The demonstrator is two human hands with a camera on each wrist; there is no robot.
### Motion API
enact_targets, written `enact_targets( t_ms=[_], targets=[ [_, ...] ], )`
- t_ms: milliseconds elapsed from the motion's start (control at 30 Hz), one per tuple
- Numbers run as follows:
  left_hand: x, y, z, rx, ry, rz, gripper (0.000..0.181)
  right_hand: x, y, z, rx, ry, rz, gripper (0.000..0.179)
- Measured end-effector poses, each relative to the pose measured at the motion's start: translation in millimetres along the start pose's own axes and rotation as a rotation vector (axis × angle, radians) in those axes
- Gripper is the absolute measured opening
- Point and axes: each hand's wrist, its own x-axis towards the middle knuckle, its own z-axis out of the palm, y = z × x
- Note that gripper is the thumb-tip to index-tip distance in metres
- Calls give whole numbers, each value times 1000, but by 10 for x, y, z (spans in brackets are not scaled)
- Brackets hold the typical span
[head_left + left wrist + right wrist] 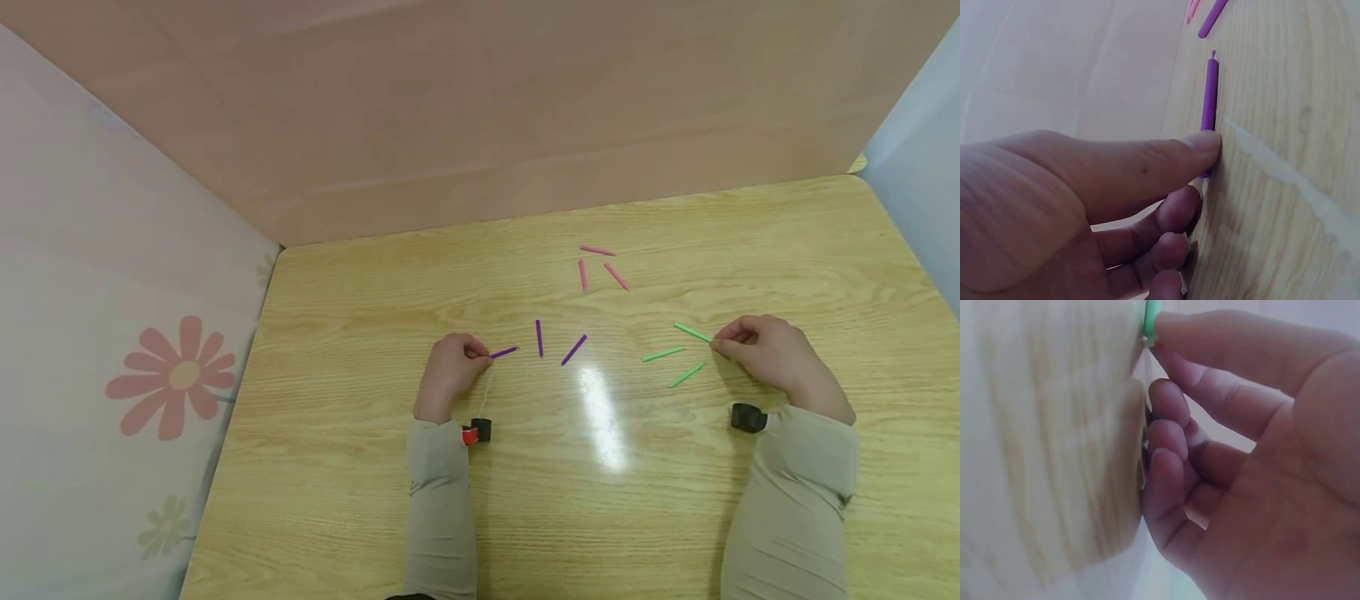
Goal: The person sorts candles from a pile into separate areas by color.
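Note:
My left hand (450, 375) pinches one end of a thin purple candle (505, 352) between thumb and index finger, low at the tabletop. In the left wrist view its wick end (1211, 87) points away from the thumb. Two more purple candles, one nearly upright in view (538, 339) and one slanted (573, 350), lie to the right. On the other side, my right hand (772, 358) pinches the near end of a light green candle (692, 332). Two other green candles (663, 354) lie just left of that hand. Only the held green candle's end (1152, 322) shows in the right wrist view.
Three pink candles (617, 277) lie farther back on the wood-grain table (360, 500). A pinkish-brown panel (525, 108) rises behind the table's back edge. A flowered wall (67, 333) stands at the left. Black wrist devices (747, 417) sit by the cuffs.

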Motion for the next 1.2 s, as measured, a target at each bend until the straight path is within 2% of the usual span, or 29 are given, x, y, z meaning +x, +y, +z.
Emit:
enact_targets(
  t_ms=[500,733,933,1200],
  targets=[
    [-11,18,1,21,17,33,5,-15,-67,-18,15,62,-16,36],
    [-4,8,17,30,24,30,5,-8,-186,-5,31,124,-87,30],
    [3,-2,24,45,29,26,6,25,-428,88,84,118,-165,26],
    [16,2,28,50,35,32,6,175,-873,399,147,24,-319,20]
  ],
)
